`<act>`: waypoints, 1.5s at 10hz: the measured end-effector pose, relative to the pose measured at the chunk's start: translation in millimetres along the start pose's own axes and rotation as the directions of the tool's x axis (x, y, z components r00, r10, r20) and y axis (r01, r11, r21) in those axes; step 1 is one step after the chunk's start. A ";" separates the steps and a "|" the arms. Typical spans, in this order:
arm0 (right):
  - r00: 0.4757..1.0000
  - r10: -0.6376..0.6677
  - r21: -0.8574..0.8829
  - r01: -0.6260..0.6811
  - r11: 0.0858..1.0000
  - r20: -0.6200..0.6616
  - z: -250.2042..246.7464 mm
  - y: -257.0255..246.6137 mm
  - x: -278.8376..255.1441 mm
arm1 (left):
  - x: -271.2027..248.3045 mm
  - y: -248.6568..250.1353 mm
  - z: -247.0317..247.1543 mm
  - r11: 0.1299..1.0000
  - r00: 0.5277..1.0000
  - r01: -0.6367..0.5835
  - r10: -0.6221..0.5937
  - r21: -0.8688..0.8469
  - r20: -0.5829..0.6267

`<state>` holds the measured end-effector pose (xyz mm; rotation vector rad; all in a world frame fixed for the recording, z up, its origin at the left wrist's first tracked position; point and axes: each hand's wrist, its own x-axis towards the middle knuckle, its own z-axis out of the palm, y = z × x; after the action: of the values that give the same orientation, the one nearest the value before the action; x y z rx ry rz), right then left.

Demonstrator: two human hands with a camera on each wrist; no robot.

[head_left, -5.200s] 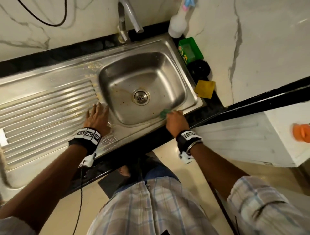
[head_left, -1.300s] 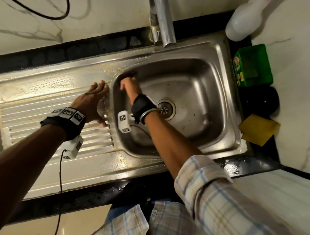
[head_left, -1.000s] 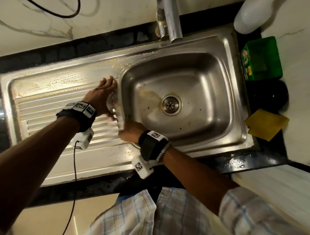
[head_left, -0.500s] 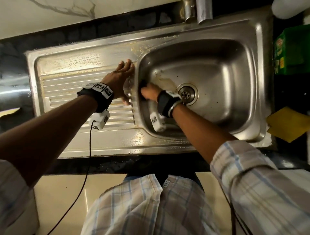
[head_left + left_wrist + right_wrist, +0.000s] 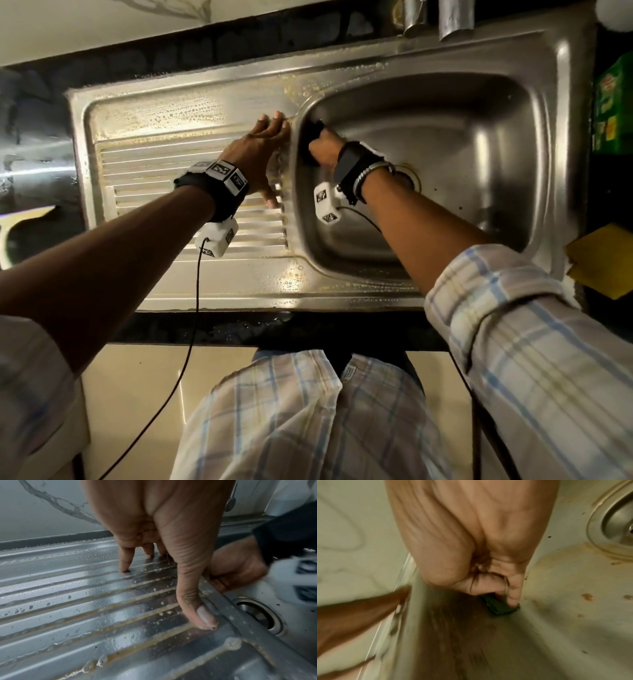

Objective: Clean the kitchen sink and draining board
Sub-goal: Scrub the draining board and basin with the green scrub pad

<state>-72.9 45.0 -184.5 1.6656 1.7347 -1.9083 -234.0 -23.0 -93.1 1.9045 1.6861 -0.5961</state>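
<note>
The steel sink has a ribbed draining board on its left, wet and streaked with brown foam. My right hand is inside the basin at its far left corner. It grips a dark green scouring pad and holds it against the left wall. My left hand rests with spread, straight fingers on the draining board beside the basin rim. The drain lies partly behind my right wrist; brown spots dot the basin floor.
The tap stands at the back edge. A green box and a yellow cloth lie on the dark counter to the right of the sink. A white bottle shows at the top right corner.
My right hand with the pad has moved along the basin's left wall toward the far corner. The left hand stays planted on the draining board by the rim.
</note>
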 end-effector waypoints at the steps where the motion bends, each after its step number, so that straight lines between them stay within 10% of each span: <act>1: 0.996 0.026 -0.220 -0.007 0.976 0.086 22.9 10.9 -42.9 | 0.6 6.3 -6.2 0.999 1.000 0.006 -0.007 -0.035 -0.006; 5: 0.874 0.101 -0.555 0.209 0.805 0.476 5.1 98.7 -217.3 | -108.4 89.6 73.3 0.993 0.995 0.069 -0.075 -0.092 -0.070; 6: 0.884 0.262 -0.747 0.133 0.651 0.386 -54.8 127.3 -244.0 | -120.8 88.6 104.7 0.993 0.994 0.056 -0.066 -0.107 -0.087; 7: 0.868 0.476 -0.951 -0.013 0.308 0.142 -111.6 151.8 -255.8 | -119.8 78.1 118.9 0.992 0.990 0.030 -0.047 -0.124 -0.135; 8: 0.823 0.555 -0.980 0.006 0.200 0.118 -119.0 154.0 -243.3 | -117.4 73.1 118.3 0.992 0.984 0.015 -0.036 -0.123 -0.173; 11: 0.716 0.322 -0.377 -0.090 0.922 0.619 42.6 81.1 -153.8 | -117.4 67.0 116.9 0.984 0.986 0.003 -0.033 -0.180 -0.163; 12: 0.722 0.417 -0.523 -0.090 0.848 0.552 -7.7 110.4 -149.2 | -116.5 65.1 115.4 0.980 0.987 0.003 -0.036 -0.199 -0.159; 14: 0.553 0.791 -0.732 -0.422 0.535 0.260 -112.1 156.9 -162.7 | -117.1 64.5 114.9 0.973 0.987 -0.022 -0.016 -0.229 -0.162; 15: 0.598 0.787 -0.745 -0.454 0.489 0.153 -101.3 126.0 -162.2 | -117.6 61.9 113.4 0.972 0.987 -0.038 0.000 -0.233 -0.161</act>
<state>140.4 -17.4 -129.3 1.1554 1.0854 -1.0324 -185.8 -190.7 -99.5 1.8342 1.7486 -0.2263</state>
